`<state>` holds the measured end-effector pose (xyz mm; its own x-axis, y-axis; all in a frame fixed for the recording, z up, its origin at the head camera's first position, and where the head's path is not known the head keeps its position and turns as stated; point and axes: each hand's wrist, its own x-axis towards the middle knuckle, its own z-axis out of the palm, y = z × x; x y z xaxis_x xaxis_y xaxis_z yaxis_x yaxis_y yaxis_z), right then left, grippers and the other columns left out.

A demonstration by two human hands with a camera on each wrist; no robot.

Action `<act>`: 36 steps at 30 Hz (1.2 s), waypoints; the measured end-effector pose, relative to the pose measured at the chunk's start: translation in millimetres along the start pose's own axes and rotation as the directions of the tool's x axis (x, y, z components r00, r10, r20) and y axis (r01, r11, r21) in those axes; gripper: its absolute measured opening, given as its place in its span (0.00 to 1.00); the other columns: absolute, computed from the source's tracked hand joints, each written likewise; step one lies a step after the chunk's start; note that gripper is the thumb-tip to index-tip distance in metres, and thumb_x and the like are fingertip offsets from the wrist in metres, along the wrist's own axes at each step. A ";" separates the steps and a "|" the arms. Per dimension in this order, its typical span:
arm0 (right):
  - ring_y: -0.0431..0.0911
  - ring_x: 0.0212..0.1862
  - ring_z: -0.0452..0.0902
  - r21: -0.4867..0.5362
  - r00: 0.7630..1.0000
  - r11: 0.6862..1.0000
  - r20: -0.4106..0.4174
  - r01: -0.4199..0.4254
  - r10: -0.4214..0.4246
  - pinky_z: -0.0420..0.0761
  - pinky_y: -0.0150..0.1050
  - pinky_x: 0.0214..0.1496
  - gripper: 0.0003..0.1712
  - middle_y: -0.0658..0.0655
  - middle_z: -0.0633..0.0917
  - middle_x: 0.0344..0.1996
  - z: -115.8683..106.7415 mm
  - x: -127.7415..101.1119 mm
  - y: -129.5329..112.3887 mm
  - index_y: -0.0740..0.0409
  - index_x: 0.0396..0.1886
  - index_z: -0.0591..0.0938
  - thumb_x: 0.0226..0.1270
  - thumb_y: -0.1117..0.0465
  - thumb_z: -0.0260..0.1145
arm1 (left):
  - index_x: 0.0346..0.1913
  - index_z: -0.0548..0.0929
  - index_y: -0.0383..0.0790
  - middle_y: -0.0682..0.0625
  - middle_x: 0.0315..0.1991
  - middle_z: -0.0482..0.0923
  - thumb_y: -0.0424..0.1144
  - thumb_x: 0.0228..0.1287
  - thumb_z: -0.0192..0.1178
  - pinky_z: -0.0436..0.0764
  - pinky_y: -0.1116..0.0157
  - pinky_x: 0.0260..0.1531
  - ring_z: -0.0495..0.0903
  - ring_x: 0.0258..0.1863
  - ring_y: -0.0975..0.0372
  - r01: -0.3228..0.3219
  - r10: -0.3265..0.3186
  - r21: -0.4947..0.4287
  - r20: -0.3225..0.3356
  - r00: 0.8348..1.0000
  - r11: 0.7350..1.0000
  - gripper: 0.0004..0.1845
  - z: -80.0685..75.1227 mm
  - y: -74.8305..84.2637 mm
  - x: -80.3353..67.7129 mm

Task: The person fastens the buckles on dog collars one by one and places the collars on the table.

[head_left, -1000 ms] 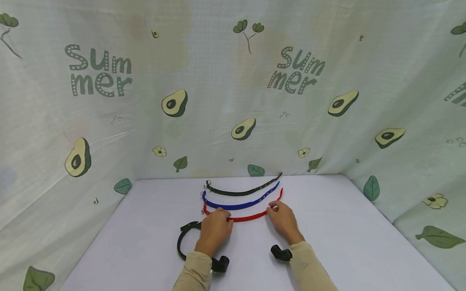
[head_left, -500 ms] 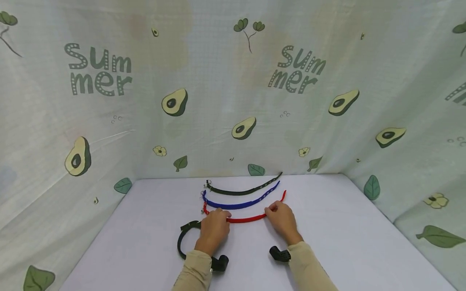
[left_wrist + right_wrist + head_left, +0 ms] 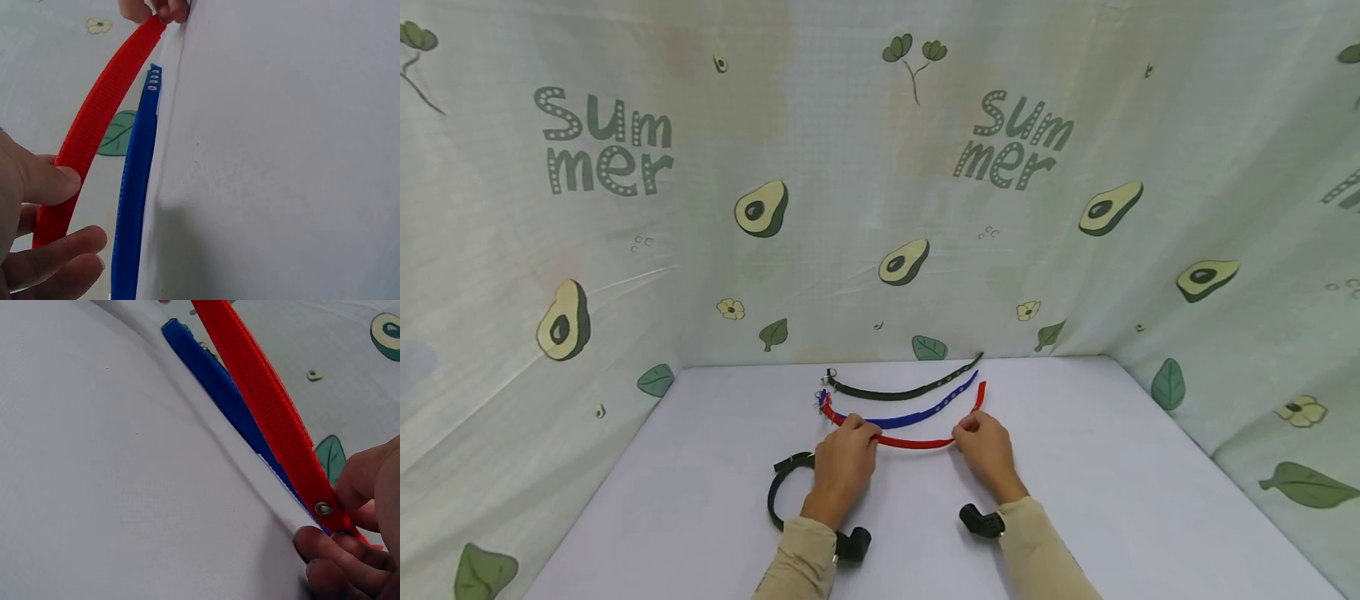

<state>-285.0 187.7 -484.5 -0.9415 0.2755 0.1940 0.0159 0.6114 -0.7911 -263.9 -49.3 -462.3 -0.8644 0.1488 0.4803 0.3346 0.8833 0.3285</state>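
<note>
My left hand (image 3: 844, 462) and right hand (image 3: 988, 454) hold a red webbing collar (image 3: 917, 444) between them. In the left wrist view, the left thumb presses on the flat of the red collar (image 3: 103, 112), with fingers behind it. My right fingers (image 3: 337, 556) pinch the strap near its metal eyelet, as the right wrist view shows. The strap sags between the hands, and its metal-ringed left end overlaps the buckle end of a blue collar (image 3: 904, 422). That blue collar lies just behind, with eyelets toward its right tip.
Behind the blue collar lies a dark green collar (image 3: 887, 395), curved the same way. A dark looped collar (image 3: 772, 496) lies left of my left forearm, partly hidden by it. White cloth covers the table (image 3: 662, 500), and a printed curtain (image 3: 820, 150) rises at its back edge.
Both hands have shifted the red collar slightly away from me, toward the blue one. Its ringed left end has gone up over the blue collar's buckle end. The other collars stay put.
</note>
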 end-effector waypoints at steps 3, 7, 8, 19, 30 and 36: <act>0.46 0.28 0.77 0.058 1.000 0.998 -0.014 -0.021 0.022 0.76 0.37 0.31 0.03 0.54 0.81 0.25 0.7 0.1 0.0 0.60 0.33 0.82 0.62 0.64 0.65 | 0.43 0.91 0.49 0.54 0.41 0.80 0.38 0.60 0.73 0.83 0.63 0.35 0.84 0.35 0.59 -0.004 0.003 -0.029 -0.018 1.000 1.000 0.09 1.4 2.1 -0.6; 0.44 0.24 0.80 0.160 0.999 0.986 -0.017 -0.043 0.046 0.81 0.35 0.27 0.04 0.57 0.82 0.29 2.8 0.4 -0.1 0.63 0.35 0.81 0.63 0.67 0.64 | 0.44 0.90 0.48 0.53 0.46 0.80 0.39 0.59 0.74 0.84 0.62 0.40 0.84 0.40 0.59 0.014 -0.017 -0.087 -0.035 0.999 0.996 0.10 3.2 4.8 -1.1; 0.44 0.24 0.81 0.183 0.999 0.982 -0.020 -0.043 0.048 0.82 0.35 0.27 0.04 0.58 0.82 0.30 3.0 0.1 -0.4 0.64 0.36 0.81 0.63 0.67 0.64 | 0.45 0.90 0.48 0.53 0.47 0.80 0.40 0.60 0.73 0.84 0.62 0.41 0.84 0.42 0.59 0.022 -0.026 -0.111 -0.041 0.999 0.994 0.10 3.5 5.7 -0.9; 0.48 0.27 0.83 0.319 0.998 0.948 -0.065 0.018 0.003 0.84 0.34 0.29 0.05 0.61 0.83 0.33 7.5 -6.5 -10.2 0.65 0.38 0.79 0.62 0.71 0.62 | 0.58 0.81 0.43 0.49 0.56 0.79 0.42 0.64 0.70 0.85 0.61 0.43 0.85 0.48 0.56 -0.010 -0.060 -0.313 -0.210 0.976 0.950 0.20 1.6 12.0 1.1; 0.48 0.30 0.82 0.349 0.995 0.932 -0.062 0.098 -0.082 0.83 0.33 0.30 0.07 0.60 0.80 0.36 16.0 -13.8 -18.8 0.68 0.41 0.80 0.63 0.73 0.63 | 0.73 0.68 0.48 0.48 0.61 0.77 0.39 0.60 0.73 0.84 0.66 0.30 0.85 0.32 0.58 0.036 -0.168 -0.318 -0.399 0.901 0.948 0.39 1.3 5.1 1.6; 0.47 0.30 0.80 0.331 0.990 0.933 -0.073 0.140 -0.122 0.82 0.33 0.29 0.09 0.60 0.80 0.36 16.6 -14.6 -19.8 0.69 0.42 0.80 0.61 0.73 0.63 | 0.79 0.55 0.46 0.47 0.74 0.63 0.35 0.58 0.73 0.83 0.67 0.27 0.84 0.30 0.56 0.030 -0.168 -0.338 -0.387 0.907 0.941 0.50 -0.2 6.4 1.5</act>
<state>-277.2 159.2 -481.3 -0.9093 0.2522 0.3310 -0.2281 0.3631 -0.9034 -263.0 -43.5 -459.3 -0.6946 -0.1851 0.6951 0.4160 0.6850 0.5981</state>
